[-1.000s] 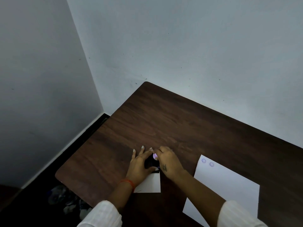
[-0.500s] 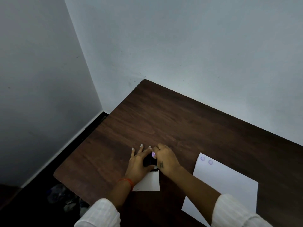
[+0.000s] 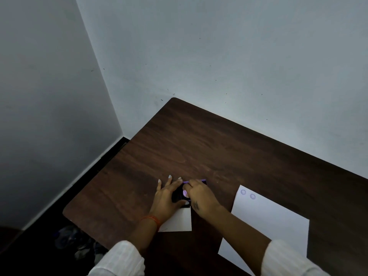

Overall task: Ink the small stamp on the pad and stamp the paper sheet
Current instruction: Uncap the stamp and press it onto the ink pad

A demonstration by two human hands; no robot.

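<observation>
the stamp (image 3: pixel 185 193), mostly hidden, is pinched in the right hand (image 3: pixel 199 198) over the dark pad (image 3: pixel 178 196) near the table's (image 3: pixel 199 146) front left corner; its axis cannot be told. the pad is steadied by the spread left hand (image 3: pixel 167 198). two marks already show at the sheet's (image 3: pixel 268 220) far corner; inking seems underway, stamping remains.

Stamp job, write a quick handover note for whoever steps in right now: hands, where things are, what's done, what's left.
Left hand: spread flat, steadying the dark ink pad on the table.
Right hand: fingers closed over the pad, apparently on the small stamp; only a purple bit shows.
Paper sheet: right of the hands, two round purple prints near its top corner.
A small white card lies under the left wrist.
Done: two prints.
Left: finish inking, then stamp the sheet.
</observation>
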